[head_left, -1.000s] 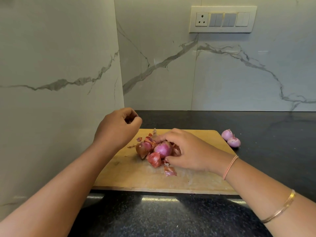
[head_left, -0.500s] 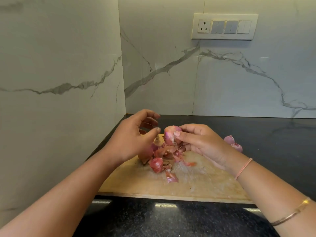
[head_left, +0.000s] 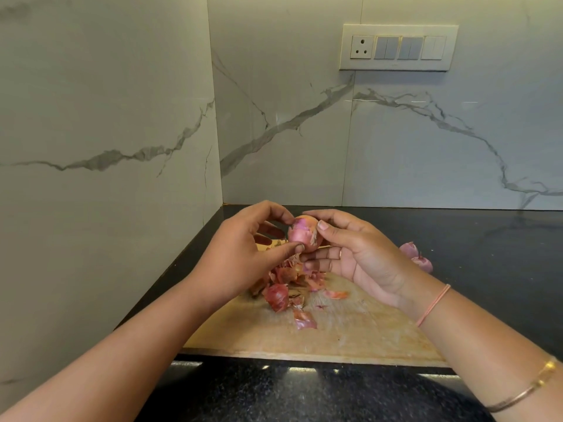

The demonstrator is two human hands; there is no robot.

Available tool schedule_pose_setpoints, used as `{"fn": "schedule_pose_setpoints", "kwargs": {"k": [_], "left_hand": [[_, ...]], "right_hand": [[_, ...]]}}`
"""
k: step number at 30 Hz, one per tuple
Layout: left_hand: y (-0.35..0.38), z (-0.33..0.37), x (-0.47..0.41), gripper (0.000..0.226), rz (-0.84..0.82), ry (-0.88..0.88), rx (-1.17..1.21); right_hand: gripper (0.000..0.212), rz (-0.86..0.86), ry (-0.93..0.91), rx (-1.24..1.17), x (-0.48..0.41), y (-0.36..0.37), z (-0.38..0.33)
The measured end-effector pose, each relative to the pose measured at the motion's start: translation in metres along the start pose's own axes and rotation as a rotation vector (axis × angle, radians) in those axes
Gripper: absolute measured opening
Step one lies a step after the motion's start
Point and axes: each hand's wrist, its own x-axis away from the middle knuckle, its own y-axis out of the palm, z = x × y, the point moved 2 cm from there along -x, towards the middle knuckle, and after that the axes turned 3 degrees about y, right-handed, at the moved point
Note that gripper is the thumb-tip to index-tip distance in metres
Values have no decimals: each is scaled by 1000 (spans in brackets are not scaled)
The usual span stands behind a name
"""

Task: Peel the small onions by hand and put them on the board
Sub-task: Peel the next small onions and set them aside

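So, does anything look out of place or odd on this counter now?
Yes: two peeled onions seem to lie on the black counter beside the board, not on it, where peeled ones should go. The loose skins scattered on the board are normal for peeling. The left hand and right hand hold a half-peeled onion.

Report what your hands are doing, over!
Left hand and right hand both pinch the small pink half-peeled onion above the wooden cutting board. Loose reddish skins piled underneath. Nothing in the way.
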Motion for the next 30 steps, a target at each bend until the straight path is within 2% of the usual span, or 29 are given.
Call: {"fn": "schedule_pose_setpoints", "kwargs": {"k": [5,8,15,18,26,30], "left_hand": [[1,1,0,33,3,61,-29],[0,2,0,28,23,55,-28],[-1,2,0,26,34,102,-52],[1,-1,0,23,-6,160,-50],[7,-3,0,5,67,115,68],[11,-3,1,6,69,3,177]], "right_hand": [[32,-70,17,-46,1,2,-1],[53,-118,14,-4,3,2,-1],[65,9,-152,389,2,1,3],[65,14,-196,531,1,3,5],[46,78,-261,708,-1,12,11],[40,88,-285,739,2,14,6]]}}
